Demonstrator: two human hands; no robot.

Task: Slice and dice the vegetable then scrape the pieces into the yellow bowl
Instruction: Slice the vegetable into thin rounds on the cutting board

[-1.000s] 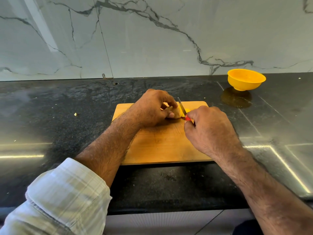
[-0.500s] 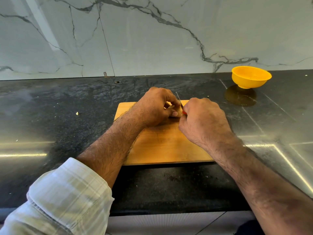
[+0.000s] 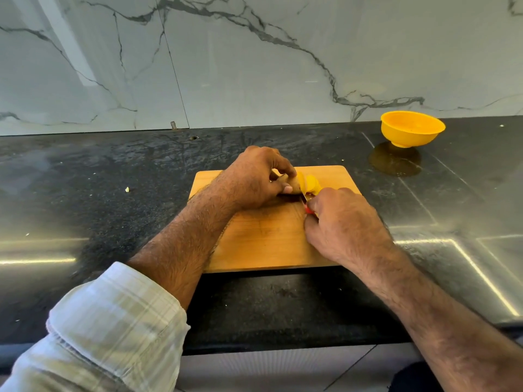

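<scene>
Slicing is under way, and by the look of the board it is only partly done.

Nearest to the viewer, the right hand (image 3: 343,222) is clenched around a knife (image 3: 307,206) with a red handle. Only a bit of red and a short part of the blade show at the front of the fist, so the angle of the blade cannot be told. Just beyond this grip and to its left, the left hand (image 3: 254,176) grasps the vegetable (image 3: 294,183), with curled fingers over it and the thumb pressed against its near side. The uncut part is mostly hidden under these fingers, so how much of it remains cannot be told.

On the far side of the knife grip, touching the cut face of the vegetable, a few yellow slices (image 3: 311,183) lean against one another on the wooden cutting board (image 3: 263,244). They are round slices, not yet cubes, so the dicing seems not to have begun.

Farther away, well apart from both hands and to the right beyond the board, the yellow bowl (image 3: 411,131) stands upright on the dark counter (image 3: 85,193). No pieces can be seen inside it. What is left, as a judgement: finishing the slices, dicing them, and scraping everything into that bowl.
</scene>
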